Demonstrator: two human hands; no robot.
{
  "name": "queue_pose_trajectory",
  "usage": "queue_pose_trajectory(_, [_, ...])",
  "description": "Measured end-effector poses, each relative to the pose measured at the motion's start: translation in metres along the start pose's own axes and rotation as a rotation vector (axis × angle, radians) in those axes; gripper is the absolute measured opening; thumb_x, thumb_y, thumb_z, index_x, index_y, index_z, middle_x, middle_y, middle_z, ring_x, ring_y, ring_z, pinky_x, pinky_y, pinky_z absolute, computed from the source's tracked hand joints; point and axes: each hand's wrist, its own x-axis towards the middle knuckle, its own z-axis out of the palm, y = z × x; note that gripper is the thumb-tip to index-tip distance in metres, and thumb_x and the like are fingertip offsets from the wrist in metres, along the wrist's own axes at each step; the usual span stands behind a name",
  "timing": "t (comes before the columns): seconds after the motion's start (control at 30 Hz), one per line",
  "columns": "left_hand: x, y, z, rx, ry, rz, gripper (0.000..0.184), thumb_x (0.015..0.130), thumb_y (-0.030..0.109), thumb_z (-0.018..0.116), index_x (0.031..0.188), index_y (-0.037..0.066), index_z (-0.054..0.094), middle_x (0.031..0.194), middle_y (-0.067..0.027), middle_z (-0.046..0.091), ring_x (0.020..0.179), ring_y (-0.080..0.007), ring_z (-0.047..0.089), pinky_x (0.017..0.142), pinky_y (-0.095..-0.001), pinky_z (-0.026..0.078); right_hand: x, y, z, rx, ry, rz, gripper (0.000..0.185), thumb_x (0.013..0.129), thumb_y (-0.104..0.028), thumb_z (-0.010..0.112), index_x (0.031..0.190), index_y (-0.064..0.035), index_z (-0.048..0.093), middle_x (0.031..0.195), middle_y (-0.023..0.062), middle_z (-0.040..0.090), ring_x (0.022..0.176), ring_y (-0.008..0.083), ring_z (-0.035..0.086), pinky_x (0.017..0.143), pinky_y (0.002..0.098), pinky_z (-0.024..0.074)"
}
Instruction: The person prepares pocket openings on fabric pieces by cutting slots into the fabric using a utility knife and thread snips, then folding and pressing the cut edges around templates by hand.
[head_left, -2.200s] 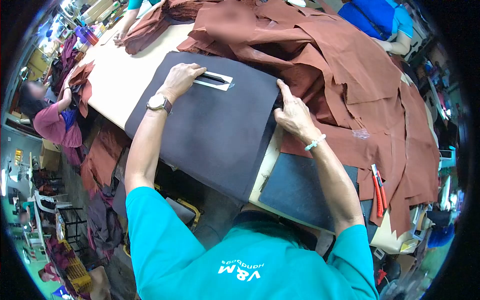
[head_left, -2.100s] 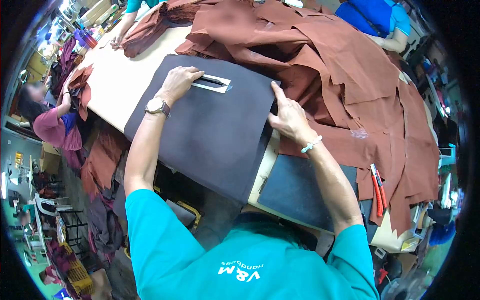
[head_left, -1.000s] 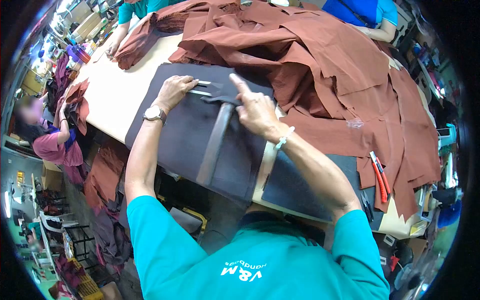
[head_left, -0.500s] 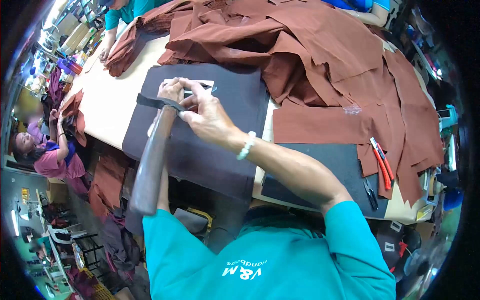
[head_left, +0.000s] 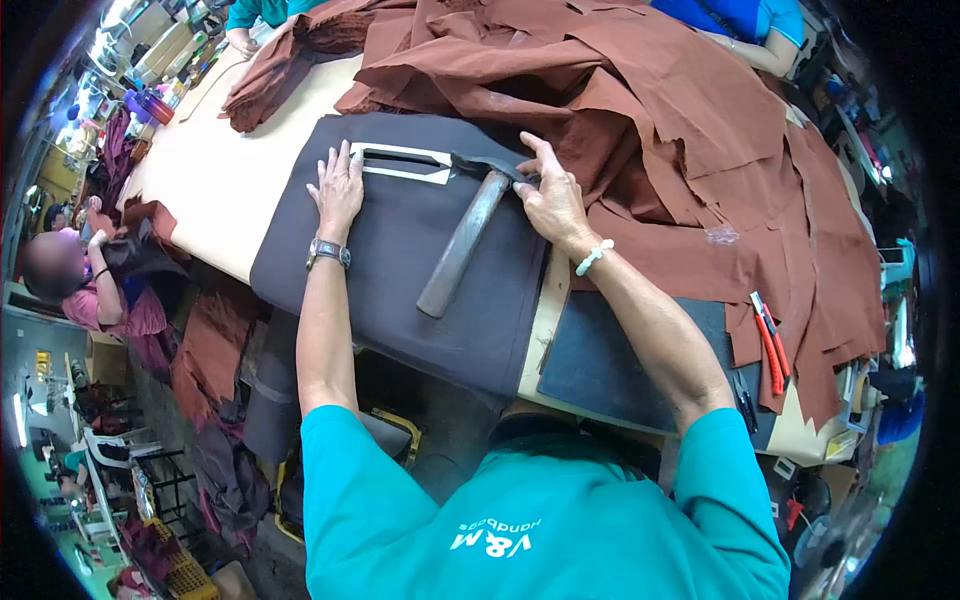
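My left hand (head_left: 338,190) lies flat with fingers spread on the dark sheet (head_left: 390,240), its fingertips at the left end of a white frame (head_left: 408,163) with a long slot. My right hand (head_left: 552,195) pinches one end of the metal head of a hammer (head_left: 465,240) at the sheet's upper right. The hammer's other head end is beside the right end of the frame, and its worn handle slants down to the left over the sheet.
Brown material (head_left: 690,120) is heaped behind and to the right. A dark board (head_left: 620,350), red-handled cutters (head_left: 770,345) and a black tool (head_left: 744,400) are at the right. Co-workers stand around the pale table (head_left: 210,190).
The hammer, earlier over my left hand, has moved right with my right hand. My left hand has flattened and spread its fingers, and more of the white frame shows.
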Motion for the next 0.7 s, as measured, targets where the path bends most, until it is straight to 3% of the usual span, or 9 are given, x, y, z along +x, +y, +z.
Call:
queue_pose_trajectory(0.1, [0.003, -0.002, -0.003, -0.009, -0.005, 0.026, 0.051, 0.094, 0.046, 0.035, 0.140, 0.022, 0.035, 0.145, -0.0110, 0.031, 0.134, -0.0375, 0.024, 0.103, -0.0649, 0.015, 0.003, 0.004, 0.002, 0.047, 0.009, 0.069, 0.060, 0.077, -0.002, 0.057, 0.133, -0.0130, 0.037, 0.104, 0.0179, 0.063, 0.098, 0.0371, 0.060, 0.086, 0.0438, 0.0445])
queue_pose_trajectory(0.2, [0.011, -0.007, -0.012, -0.008, 0.055, 0.254, 0.050, 0.092, 0.040, 0.046, 0.138, 0.022, 0.038, 0.142, -0.0123, 0.035, 0.132, -0.0373, 0.028, 0.102, -0.0627, 0.021, 0.005, 0.012, 0.003, 0.054, 0.010, 0.065, 0.061, 0.077, -0.002, 0.057, 0.133, -0.0140, 0.037, 0.106, 0.0176, 0.063, 0.101, 0.0362, 0.059, 0.088, 0.0432, 0.0436])
queue_pose_trajectory(0.23, [0.012, 0.001, -0.024, 0.086, 0.157, 0.423, 0.048, 0.087, 0.032, 0.057, 0.132, 0.020, 0.047, 0.138, -0.0104, 0.042, 0.129, -0.0333, 0.035, 0.101, -0.0573, 0.029, 0.004, 0.011, 0.001, 0.049, 0.011, 0.052, 0.061, 0.077, -0.002, 0.057, 0.134, -0.0142, 0.036, 0.106, 0.0175, 0.063, 0.101, 0.0359, 0.059, 0.089, 0.0430, 0.0433])
queue_pose_trajectory(0.3, [0.019, 0.013, -0.050, 0.230, 0.078, 0.674, 0.042, 0.084, 0.029, 0.060, 0.124, 0.018, 0.054, 0.131, -0.0071, 0.050, 0.125, -0.0290, 0.041, 0.100, -0.0513, 0.033, 0.004, 0.008, -0.003, 0.044, -0.029, 0.078, 0.062, 0.077, -0.002, 0.058, 0.134, -0.0135, 0.036, 0.106, 0.0160, 0.063, 0.100, 0.0336, 0.059, 0.088, 0.0409, 0.0433])
queue_pose_trajectory(0.33, [0.017, 0.024, -0.063, 0.381, 0.064, 0.740, 0.034, 0.084, 0.022, 0.060, 0.117, 0.014, 0.060, 0.122, -0.0083, 0.057, 0.118, -0.0247, 0.048, 0.098, -0.0385, 0.038, 0.003, 0.008, -0.003, 0.035, -0.032, 0.060, 0.063, 0.077, -0.001, 0.058, 0.135, -0.0128, 0.036, 0.105, 0.0154, 0.063, 0.098, 0.0311, 0.060, 0.087, 0.0392, 0.0439])
queue_pose_trajectory(0.43, [0.025, 0.043, -0.083, 0.574, -0.169, 0.747, 0.030, 0.084, 0.020, 0.059, 0.113, 0.013, 0.061, 0.116, -0.0057, 0.060, 0.112, -0.0221, 0.053, 0.096, -0.0373, 0.040, 0.003, 0.004, -0.006, 0.035, -0.078, 0.080, 0.064, 0.077, 0.000, 0.058, 0.135, -0.0122, 0.035, 0.104, 0.0143, 0.063, 0.094, 0.0291, 0.061, 0.085, 0.0383, 0.0443])
queue_pose_trajectory(0.47, [0.026, 0.049, -0.087, 0.583, -0.174, 0.790, 0.024, 0.085, 0.017, 0.057, 0.107, 0.012, 0.064, 0.103, -0.0064, 0.065, 0.098, -0.0228, 0.061, 0.086, -0.0369, 0.046, 0.003, 0.003, -0.006, 0.038, -0.088, 0.085, 0.064, 0.077, 0.000, 0.058, 0.135, -0.0122, 0.035, 0.104, 0.0144, 0.063, 0.094, 0.0292, 0.061, 0.085, 0.0384, 0.0443])
queue_pose_trajectory(0.57, [0.038, 0.047, -0.076, 0.503, -0.200, 0.776, 0.012, 0.083, 0.017, 0.055, 0.089, 0.011, 0.064, 0.080, -0.0080, 0.064, 0.077, -0.0276, 0.063, 0.069, -0.0401, 0.048, 0.003, 0.005, -0.006, 0.048, -0.088, 0.079, 0.063, 0.077, 0.000, 0.058, 0.135, -0.0121, 0.035, 0.104, 0.0146, 0.063, 0.092, 0.0287, 0.061, 0.084, 0.0382, 0.0445])
queue_pose_trajectory(0.7, [0.045, 0.038, -0.067, 0.429, -0.154, 0.811, 0.015, 0.085, 0.017, 0.052, 0.087, 0.011, 0.065, 0.074, -0.0102, 0.063, 0.073, -0.0300, 0.063, 0.064, -0.0418, 0.048, 0.008, 0.010, -0.004, 0.070, -0.047, 0.043, 0.061, 0.077, -0.002, 0.056, 0.134, -0.0134, 0.036, 0.103, 0.0179, 0.063, 0.090, 0.0359, 0.062, 0.080, 0.0428, 0.0458])
